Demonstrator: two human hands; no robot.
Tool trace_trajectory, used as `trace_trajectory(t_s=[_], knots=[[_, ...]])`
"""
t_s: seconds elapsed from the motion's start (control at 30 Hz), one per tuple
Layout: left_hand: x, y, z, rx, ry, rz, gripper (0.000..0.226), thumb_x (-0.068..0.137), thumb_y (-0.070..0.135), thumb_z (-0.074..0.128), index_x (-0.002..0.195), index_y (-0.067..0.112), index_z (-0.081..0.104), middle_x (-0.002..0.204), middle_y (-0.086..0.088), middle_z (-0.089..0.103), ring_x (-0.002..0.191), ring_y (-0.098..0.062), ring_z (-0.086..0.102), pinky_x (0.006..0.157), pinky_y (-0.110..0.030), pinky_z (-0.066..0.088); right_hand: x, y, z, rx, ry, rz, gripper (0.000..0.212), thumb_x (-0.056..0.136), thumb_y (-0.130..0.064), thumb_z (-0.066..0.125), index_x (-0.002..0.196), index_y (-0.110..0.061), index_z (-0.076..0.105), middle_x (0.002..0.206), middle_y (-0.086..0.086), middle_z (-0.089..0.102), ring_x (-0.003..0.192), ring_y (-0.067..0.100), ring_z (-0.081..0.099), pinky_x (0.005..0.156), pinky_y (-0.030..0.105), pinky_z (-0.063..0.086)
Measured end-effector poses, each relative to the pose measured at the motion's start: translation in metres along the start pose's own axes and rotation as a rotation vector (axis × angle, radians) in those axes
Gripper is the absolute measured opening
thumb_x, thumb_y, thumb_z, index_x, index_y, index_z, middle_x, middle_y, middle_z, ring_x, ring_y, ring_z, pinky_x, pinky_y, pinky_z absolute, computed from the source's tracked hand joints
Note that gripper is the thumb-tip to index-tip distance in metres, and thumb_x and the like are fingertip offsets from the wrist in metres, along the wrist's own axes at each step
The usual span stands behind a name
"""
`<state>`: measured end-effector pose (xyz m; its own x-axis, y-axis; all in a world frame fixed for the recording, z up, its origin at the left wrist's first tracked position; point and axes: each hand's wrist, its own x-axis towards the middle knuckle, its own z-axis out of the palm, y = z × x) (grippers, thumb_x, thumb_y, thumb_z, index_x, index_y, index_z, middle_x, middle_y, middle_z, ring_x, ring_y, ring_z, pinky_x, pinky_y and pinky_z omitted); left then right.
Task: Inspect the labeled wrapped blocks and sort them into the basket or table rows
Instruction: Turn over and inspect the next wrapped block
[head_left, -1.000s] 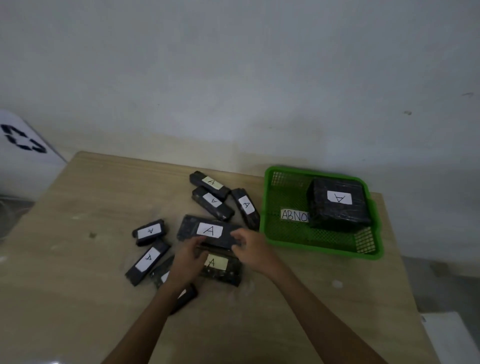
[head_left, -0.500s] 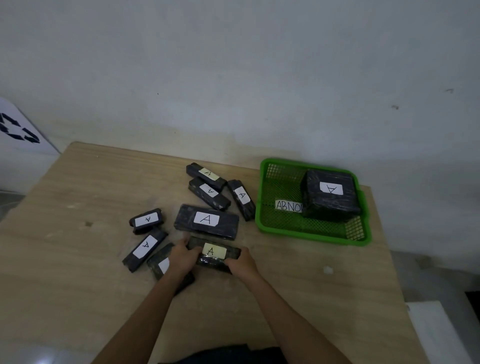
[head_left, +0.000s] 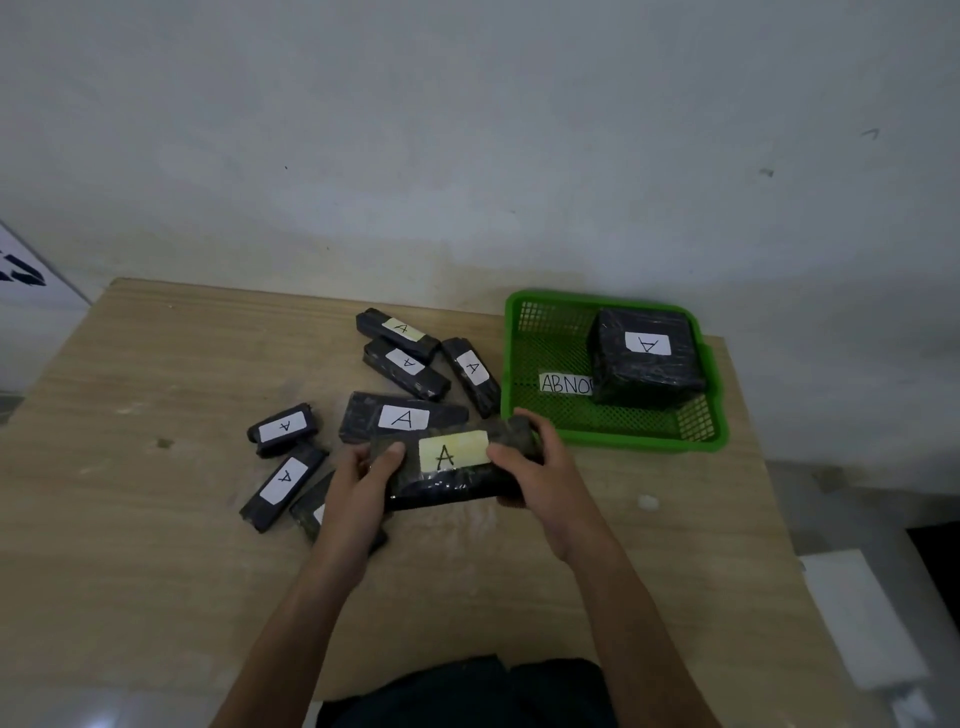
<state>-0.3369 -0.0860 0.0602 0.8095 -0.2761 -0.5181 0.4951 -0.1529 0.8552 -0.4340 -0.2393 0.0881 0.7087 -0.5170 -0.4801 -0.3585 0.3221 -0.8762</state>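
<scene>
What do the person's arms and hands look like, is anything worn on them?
Both arms are bare up to the frame edge: no sleeves show. The left hand and right hand wear no gloves, and no rings, watch or bands are visible. Dim light hides finer detail.

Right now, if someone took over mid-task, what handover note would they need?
Left hand and right hand: together gripping the yellow-label block by its ends, lifted over the table, label A facing up.
Basket: green, at the table's far right, holding one big block beside an ABNO... tag.
Table: seven more A blocks lie loose and skewed; one is partly hidden under the left forearm. No tidy rows yet.
Done: one block binned.
Left: judge the held block, place it, then sort the rest.
</scene>
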Motion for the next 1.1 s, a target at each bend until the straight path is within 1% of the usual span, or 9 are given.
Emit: trace_trajectory(t_s=[0.13,0.23,0.33,0.47,0.67,0.77,0.87,0.93,1.1], knots=[[-0.024,0.012,0.006,0.015,-0.005,0.071,0.045,0.083,0.03,0.067,0.12,0.015,0.046,0.108,-0.003,0.062,0.095,-0.017,0.062,0.073,-0.03,0.049,-0.013,-0.018,-0.002,0.006,-0.022,-0.009,0.043,0.082,-0.015,0.073,0.118,-0.023,0.05,0.109,0.006,0.062,0.082,0.02,0.069,0.056,0.032,0.056],[-0.033,0.023,0.007,-0.029,-0.041,0.074,0.049,0.078,0.023,0.072,0.118,0.014,0.046,0.106,-0.004,0.062,0.089,-0.017,0.066,0.063,-0.027,0.055,-0.021,-0.02,0.0,-0.018,-0.004,-0.024,0.045,0.078,-0.02,0.077,0.114,-0.021,0.049,0.106,0.006,0.065,0.081,0.018,0.071,0.052,0.029,0.054],[-0.039,0.03,0.007,-0.024,-0.083,0.076,0.054,0.076,0.019,0.075,0.12,0.012,0.045,0.106,-0.006,0.064,0.08,-0.018,0.07,0.06,-0.033,0.058,-0.027,-0.019,0.001,-0.072,0.038,-0.064,0.049,0.074,-0.026,0.08,0.111,-0.022,0.048,0.101,0.002,0.065,0.08,0.016,0.07,0.05,0.027,0.052],[-0.045,0.033,0.012,0.002,-0.057,0.133,0.051,0.076,0.017,0.075,0.117,0.013,0.047,0.103,-0.005,0.064,0.07,-0.01,0.07,0.051,-0.027,0.054,-0.031,-0.022,0.001,-0.082,0.081,-0.098,0.048,0.073,-0.025,0.081,0.108,-0.021,0.05,0.094,0.001,0.065,0.072,0.013,0.067,0.047,0.025,0.049],[-0.053,0.036,0.018,0.013,-0.044,0.195,0.045,0.076,0.018,0.075,0.113,0.018,0.049,0.1,-0.002,0.064,0.078,-0.016,0.068,0.048,-0.026,0.052,-0.035,-0.024,-0.001,-0.082,0.121,-0.124,0.045,0.072,-0.024,0.081,0.105,-0.022,0.051,0.088,-0.001,0.064,0.065,0.01,0.064,0.044,0.024,0.046],[-0.055,0.037,0.022,0.077,0.008,0.248,0.043,0.073,0.025,0.078,0.108,0.022,0.053,0.096,0.001,0.067,0.083,-0.017,0.068,0.058,-0.031,0.054,-0.036,-0.022,0.003,-0.145,0.212,-0.164,0.046,0.069,-0.034,0.081,0.104,-0.024,0.052,0.085,-0.004,0.063,0.067,0.009,0.065,0.048,0.025,0.05],[-0.059,0.038,0.025,0.103,0.048,0.3,0.038,0.072,0.03,0.078,0.102,0.025,0.056,0.092,0.007,0.067,0.08,-0.006,0.066,0.064,-0.024,0.051,-0.036,-0.022,0.005,-0.22,0.293,-0.217,0.056,0.061,-0.049,0.083,0.104,-0.027,0.053,0.086,-0.009,0.064,0.075,0.007,0.066,0.062,0.032,0.058],[-0.062,0.039,0.027,0.107,0.054,0.315,0.035,0.072,0.032,0.078,0.1,0.026,0.056,0.09,0.008,0.067,0.078,-0.005,0.066,0.064,-0.024,0.051,-0.038,-0.023,0.005,-0.239,0.316,-0.253,0.059,0.059,-0.05,0.083,0.104,-0.026,0.054,0.085,-0.01,0.064,0.073,0.002,0.065,0.063,0.032,0.059],[-0.064,0.041,0.026,0.11,0.062,0.333,0.032,0.073,0.035,0.076,0.096,0.028,0.055,0.089,0.007,0.067,0.079,-0.01,0.067,0.064,-0.034,0.054,-0.044,-0.028,0.005,-0.239,0.316,-0.278,0.058,0.061,-0.049,0.083,0.105,-0.025,0.054,0.084,-0.011,0.064,0.069,-0.003,0.063,0.06,0.028,0.057]])
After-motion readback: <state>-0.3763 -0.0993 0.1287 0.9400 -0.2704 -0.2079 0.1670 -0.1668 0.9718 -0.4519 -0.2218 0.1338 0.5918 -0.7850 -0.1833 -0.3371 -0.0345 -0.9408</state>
